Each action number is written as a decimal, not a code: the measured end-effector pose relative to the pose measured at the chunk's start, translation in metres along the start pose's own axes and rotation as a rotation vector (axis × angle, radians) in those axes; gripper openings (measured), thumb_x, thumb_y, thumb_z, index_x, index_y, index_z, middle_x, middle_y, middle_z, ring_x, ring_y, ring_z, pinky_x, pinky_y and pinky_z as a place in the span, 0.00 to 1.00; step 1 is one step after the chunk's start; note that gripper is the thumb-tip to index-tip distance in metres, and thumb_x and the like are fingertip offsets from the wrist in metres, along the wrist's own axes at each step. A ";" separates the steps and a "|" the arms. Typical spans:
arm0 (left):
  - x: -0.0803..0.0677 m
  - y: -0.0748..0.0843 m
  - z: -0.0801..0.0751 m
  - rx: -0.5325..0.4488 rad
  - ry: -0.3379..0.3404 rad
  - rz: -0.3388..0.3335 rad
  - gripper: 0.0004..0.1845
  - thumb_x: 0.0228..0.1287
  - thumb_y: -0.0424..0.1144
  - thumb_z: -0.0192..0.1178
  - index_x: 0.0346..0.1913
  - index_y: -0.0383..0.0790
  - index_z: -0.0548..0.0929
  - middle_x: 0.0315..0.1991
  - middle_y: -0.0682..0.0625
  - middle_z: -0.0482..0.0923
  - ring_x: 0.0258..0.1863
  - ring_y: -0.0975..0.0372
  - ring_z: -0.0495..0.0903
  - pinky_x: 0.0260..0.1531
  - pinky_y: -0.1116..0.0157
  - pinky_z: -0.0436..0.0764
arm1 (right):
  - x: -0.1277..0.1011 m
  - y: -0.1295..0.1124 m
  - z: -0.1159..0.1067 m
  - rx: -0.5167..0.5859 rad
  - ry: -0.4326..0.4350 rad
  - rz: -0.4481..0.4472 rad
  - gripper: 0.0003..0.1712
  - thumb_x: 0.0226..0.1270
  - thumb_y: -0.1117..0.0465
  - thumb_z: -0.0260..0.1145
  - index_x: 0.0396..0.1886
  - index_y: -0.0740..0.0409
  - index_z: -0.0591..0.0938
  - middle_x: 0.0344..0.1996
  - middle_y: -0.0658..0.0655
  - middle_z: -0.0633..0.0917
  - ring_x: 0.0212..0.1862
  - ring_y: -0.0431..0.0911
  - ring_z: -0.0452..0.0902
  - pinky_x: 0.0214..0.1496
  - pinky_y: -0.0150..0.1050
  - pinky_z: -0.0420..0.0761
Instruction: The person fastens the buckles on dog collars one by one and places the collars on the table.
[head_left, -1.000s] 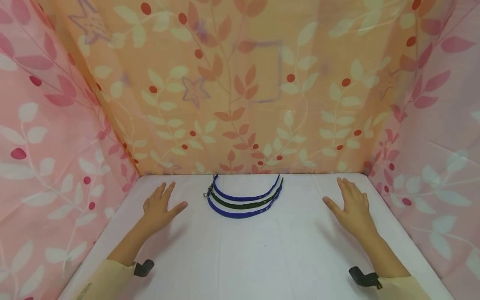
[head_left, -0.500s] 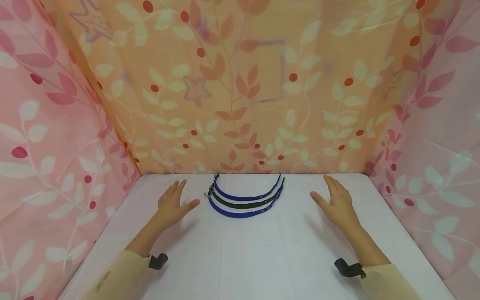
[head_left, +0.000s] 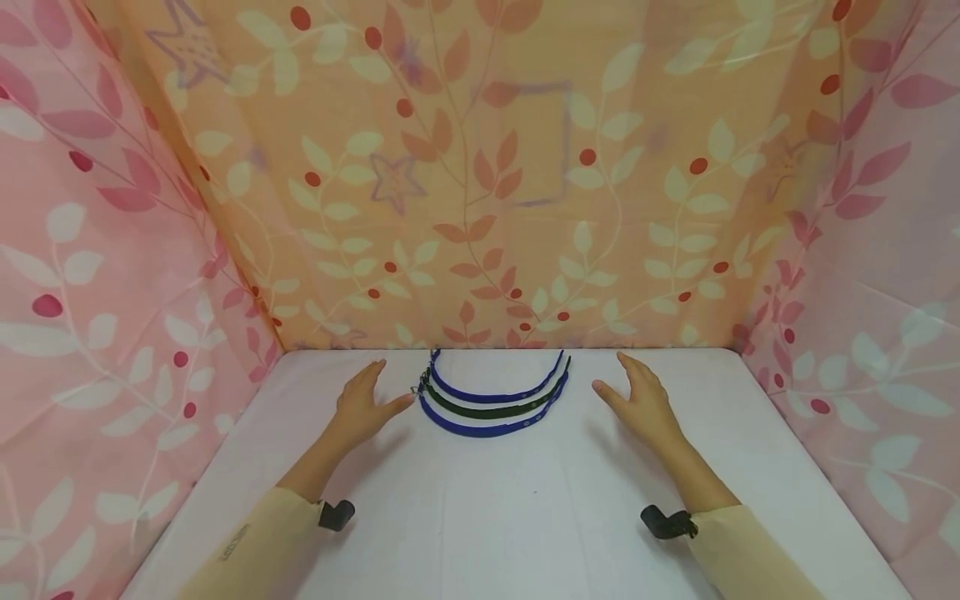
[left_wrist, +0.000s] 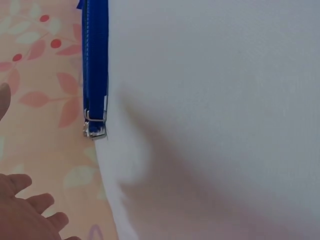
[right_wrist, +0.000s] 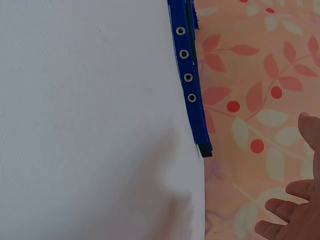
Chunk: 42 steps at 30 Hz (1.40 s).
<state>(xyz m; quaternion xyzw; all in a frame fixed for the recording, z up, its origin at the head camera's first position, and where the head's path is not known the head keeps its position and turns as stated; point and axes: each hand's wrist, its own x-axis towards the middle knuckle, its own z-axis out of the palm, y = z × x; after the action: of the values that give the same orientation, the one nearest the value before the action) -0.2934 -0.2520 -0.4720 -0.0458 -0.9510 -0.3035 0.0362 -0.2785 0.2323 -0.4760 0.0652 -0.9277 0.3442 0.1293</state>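
Observation:
Three pet collars stand on edge on the white table, curved one inside another: a front blue collar, a dark green collar in the middle and a rear blue collar. Their metal buckles are at the left end; eyelets line the right ends. My left hand hovers just left of the buckles, fingers extended, thumb toward them. On the other side, my right hand hovers a little right of the strap tips, fingers spread. Neither hand holds anything.
A white cloth covers the table. Behind it hangs an orange leaf-print curtain, with pink leaf-print curtains at both sides. Black camera mounts stick out at both sleeve cuffs.
Both hands have moved inward toward the collars, the left going right and the right going left. The collars have stayed in place.

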 end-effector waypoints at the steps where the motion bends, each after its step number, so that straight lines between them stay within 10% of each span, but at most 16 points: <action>1: 0.001 0.001 0.001 -0.007 -0.007 -0.006 0.56 0.60 0.70 0.65 0.81 0.40 0.55 0.80 0.35 0.53 0.78 0.36 0.51 0.71 0.28 0.48 | 0.001 -0.001 0.002 0.001 -0.007 0.005 0.50 0.73 0.37 0.63 0.78 0.66 0.60 0.76 0.73 0.63 0.76 0.71 0.55 0.72 0.73 0.55; 28: 0.030 0.002 0.040 0.004 -0.051 -0.109 0.47 0.65 0.61 0.66 0.78 0.39 0.62 0.75 0.34 0.64 0.73 0.35 0.59 0.66 0.28 0.55 | 0.032 -0.001 0.062 0.016 -0.121 0.092 0.44 0.72 0.41 0.65 0.75 0.65 0.67 0.72 0.71 0.70 0.75 0.68 0.59 0.75 0.68 0.57; 42: 0.038 0.003 0.056 0.035 -0.009 -0.122 0.44 0.64 0.61 0.67 0.74 0.38 0.69 0.70 0.37 0.72 0.68 0.37 0.67 0.63 0.33 0.61 | 0.042 0.001 0.081 -0.147 -0.081 0.071 0.42 0.70 0.40 0.66 0.69 0.68 0.74 0.66 0.72 0.76 0.69 0.70 0.67 0.68 0.69 0.64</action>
<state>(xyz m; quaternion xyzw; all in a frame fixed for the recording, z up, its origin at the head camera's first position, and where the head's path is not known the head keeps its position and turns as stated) -0.3327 -0.2153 -0.5120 0.0117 -0.9574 -0.2883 0.0143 -0.3347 0.1785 -0.5243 0.0364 -0.9566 0.2768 0.0840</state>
